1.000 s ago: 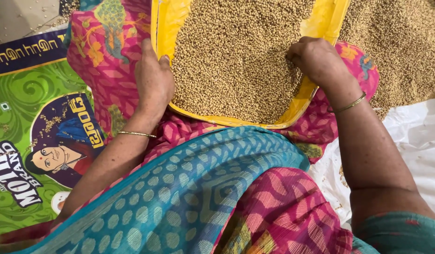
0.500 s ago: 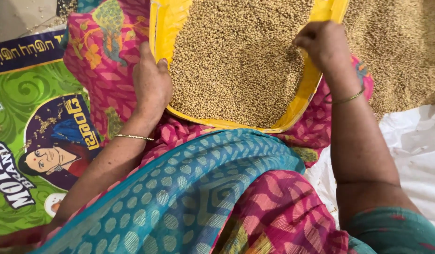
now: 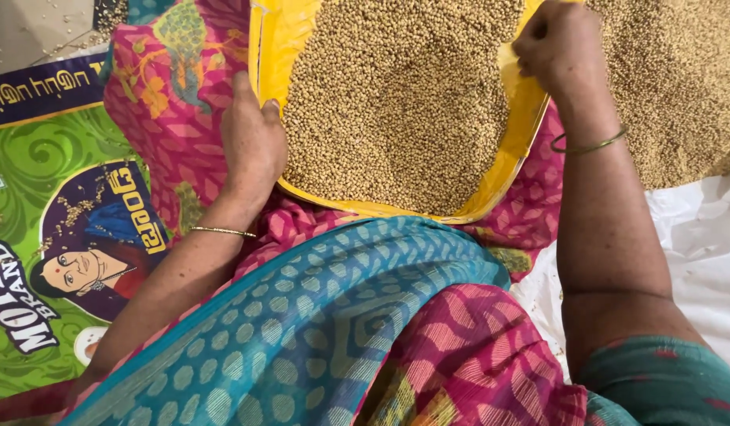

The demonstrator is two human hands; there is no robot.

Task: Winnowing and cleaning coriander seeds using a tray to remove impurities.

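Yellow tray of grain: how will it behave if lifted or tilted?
The yellow tray is heaped with loose grain, so probably heavy. Grain would likely slide toward its open end. Left hand and right hand grip opposite rims, suggesting two-handed support.

Hands: two, a left hand [image 3: 253, 142] and a right hand [image 3: 560, 49]; thin bangles: two, one on the left wrist [image 3: 221, 231] and one on the right wrist [image 3: 589, 145]. Yellow tray [image 3: 507, 170]: one; loads of pale grain: two, one in the tray [image 3: 396, 102] and one heap [image 3: 672, 87] beside it, single grains uncountable. Printed green sack [image 3: 41, 229]: one; white sheet [image 3: 696, 260]: one
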